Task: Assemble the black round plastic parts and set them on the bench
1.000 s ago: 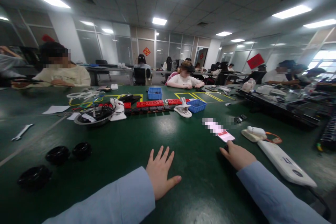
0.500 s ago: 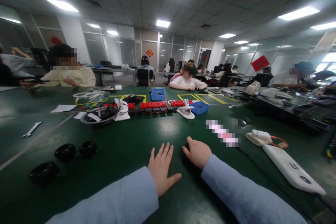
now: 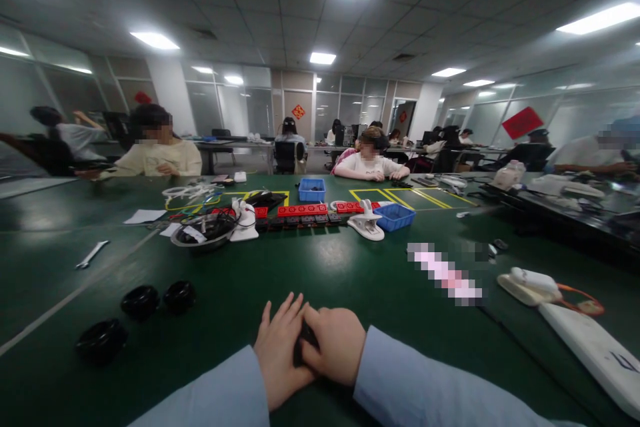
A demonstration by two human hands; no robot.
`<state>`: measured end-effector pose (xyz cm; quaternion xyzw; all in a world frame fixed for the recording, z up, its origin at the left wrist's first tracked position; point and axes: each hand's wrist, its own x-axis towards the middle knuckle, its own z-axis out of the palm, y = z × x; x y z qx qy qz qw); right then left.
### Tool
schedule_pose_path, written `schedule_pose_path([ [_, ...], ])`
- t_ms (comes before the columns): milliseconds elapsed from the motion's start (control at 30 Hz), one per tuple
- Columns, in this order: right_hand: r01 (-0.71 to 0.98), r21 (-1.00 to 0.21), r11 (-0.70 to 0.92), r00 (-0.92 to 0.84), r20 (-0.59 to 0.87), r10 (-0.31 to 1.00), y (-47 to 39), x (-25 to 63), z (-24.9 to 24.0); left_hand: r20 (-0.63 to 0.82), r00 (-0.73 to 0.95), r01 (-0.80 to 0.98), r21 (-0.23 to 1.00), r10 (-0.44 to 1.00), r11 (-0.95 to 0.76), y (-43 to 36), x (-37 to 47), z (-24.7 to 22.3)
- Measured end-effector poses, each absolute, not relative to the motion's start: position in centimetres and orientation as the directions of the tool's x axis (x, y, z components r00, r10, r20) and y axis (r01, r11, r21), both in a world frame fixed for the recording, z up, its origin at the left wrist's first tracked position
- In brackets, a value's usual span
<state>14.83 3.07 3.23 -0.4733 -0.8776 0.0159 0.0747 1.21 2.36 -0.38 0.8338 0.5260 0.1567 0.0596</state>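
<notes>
My left hand [image 3: 280, 350] lies on the green table [image 3: 220, 267], palm down, its fingers stretched forward and thumb toward the right. Against its right side, my right hand [image 3: 341, 345] is closed around a small black object [image 3: 308, 335]. Only a dark sliver of that object shows between the two hands, so its kind is hidden. Off to the left, three glossy black rings [image 3: 141, 302], like rolls of tape, rest on the tabletop. Beyond them lies an open-ended wrench [image 3: 93, 254].
Ahead stand a metal bowl [image 3: 193, 245] of black cables, red socket blocks [image 3: 303, 209], a white clamp [image 3: 369, 223] and blue bins [image 3: 395, 217]. A white power strip [image 3: 590, 347] and cable lie at right. Two co-workers sit across the table, another at far right.
My right hand has moved left and nearer to me with the black object, up against my left hand. The left hand has shifted slightly left and nearer. The view has turned a little left.
</notes>
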Motion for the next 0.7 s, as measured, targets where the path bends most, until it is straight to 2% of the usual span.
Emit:
schedule_pose_path([
  [133, 0.776, -0.141, 0.614, -0.605, 0.106, 0.789, 2.4, 15.2, 3.5, 0.244, 0.393, 0.822, 0.338, 0.887, -0.458, 2.1, 1.2, -0.2],
  [333, 0.655, -0.178, 0.735, -0.736, 0.074, 0.673, 1.8, 16.5, 4.1, 0.167, 0.501, 0.726, 0.454, 0.849, -0.517, 2.2, 1.0, -0.4],
  [533, 0.702, -0.108, 0.704, -0.695, 0.115, 0.710, 1.5, 16.5, 2.7, 0.100, 0.589, 0.645, 0.539, 0.802, -0.542, 2.7, 0.9, -0.4],
  [700, 0.798, -0.099, 0.595, -0.581, 0.139, 0.802, 0.8, 16.2, 2.7, 0.085, 0.592, 0.636, 0.561, 0.801, -0.530, 2.7, 1.2, 0.1],
])
